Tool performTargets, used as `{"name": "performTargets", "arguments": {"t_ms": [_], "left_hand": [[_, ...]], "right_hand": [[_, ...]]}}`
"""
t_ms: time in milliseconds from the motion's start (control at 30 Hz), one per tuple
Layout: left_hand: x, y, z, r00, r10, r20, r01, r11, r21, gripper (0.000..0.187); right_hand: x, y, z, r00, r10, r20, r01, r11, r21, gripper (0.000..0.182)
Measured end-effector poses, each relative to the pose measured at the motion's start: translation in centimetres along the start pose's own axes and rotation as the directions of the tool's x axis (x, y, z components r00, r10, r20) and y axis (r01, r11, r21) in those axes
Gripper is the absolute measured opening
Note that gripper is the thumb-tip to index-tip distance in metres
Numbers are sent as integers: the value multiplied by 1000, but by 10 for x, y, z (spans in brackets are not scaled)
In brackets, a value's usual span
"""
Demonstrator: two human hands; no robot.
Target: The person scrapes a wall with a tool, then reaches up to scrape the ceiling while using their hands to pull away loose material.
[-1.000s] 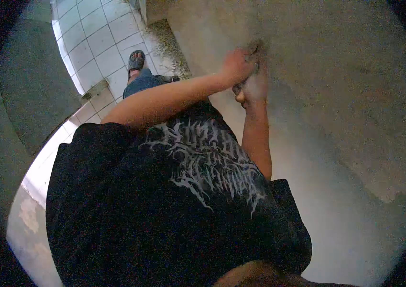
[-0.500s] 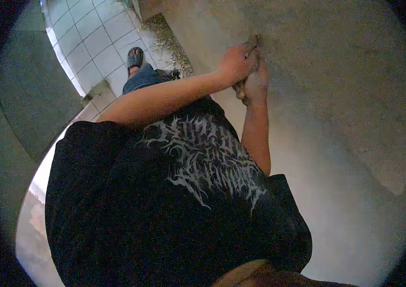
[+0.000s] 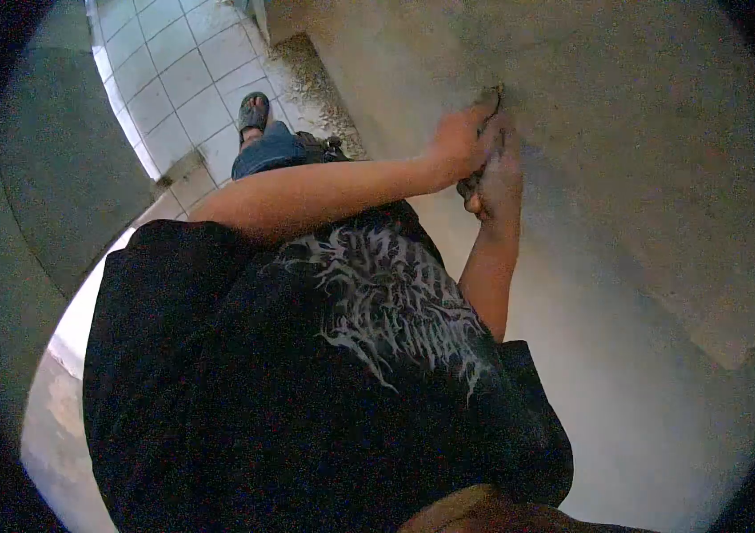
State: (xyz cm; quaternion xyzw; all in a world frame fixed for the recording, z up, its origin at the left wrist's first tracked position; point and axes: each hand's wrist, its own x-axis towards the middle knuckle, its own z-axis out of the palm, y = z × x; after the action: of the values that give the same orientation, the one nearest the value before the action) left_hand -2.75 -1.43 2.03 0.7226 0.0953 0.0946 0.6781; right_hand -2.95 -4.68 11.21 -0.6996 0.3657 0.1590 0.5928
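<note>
Both hands are together at the plastered wall (image 3: 626, 160). My left hand (image 3: 464, 147) comes in from the left, its fingers closed round a small dark object whose tip shows against the wall. Close beside it, my right hand (image 3: 503, 178) is also closed, with a dark piece of something showing at its lower left side. The hands overlap and are blurred, so the object's shape and what each hand holds cannot be made out.
Loose debris (image 3: 311, 80) lies along the foot of the wall, on the edge of a tiled floor (image 3: 164, 67). My sandalled foot (image 3: 254, 113) stands on the tiles. A smooth pale wall area (image 3: 591, 355) lies below the rougher plaster. A grey surface (image 3: 57, 178) is at the left.
Both hands have moved together a little to the right and down in the view, still closed and close to each other. The view has shifted slightly.
</note>
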Motion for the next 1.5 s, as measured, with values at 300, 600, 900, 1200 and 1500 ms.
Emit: {"name": "performTargets", "arguments": {"t_ms": [300,600,900,1200,1500], "left_hand": [[3,-3,2,1000,-21,13,22,998,-60,37],[19,0,-17,961,-220,169,221,975,9,36],[34,-4,-9,974,-84,210,104,991,-86,41],[47,-14,13,985,-146,94,152,986,-67,31],[34,-8,17,981,-188,55,188,982,8,28]], "right_hand": [[19,21,-12,970,-135,200,167,974,-153,54],[40,22,8,962,-184,203,246,904,-350,54],[43,19,-5,986,-104,131,132,964,-232,51],[50,-17,3,998,-59,37,69,883,-464,47],[56,1,-28,975,-47,216,105,958,-267,47]]}}
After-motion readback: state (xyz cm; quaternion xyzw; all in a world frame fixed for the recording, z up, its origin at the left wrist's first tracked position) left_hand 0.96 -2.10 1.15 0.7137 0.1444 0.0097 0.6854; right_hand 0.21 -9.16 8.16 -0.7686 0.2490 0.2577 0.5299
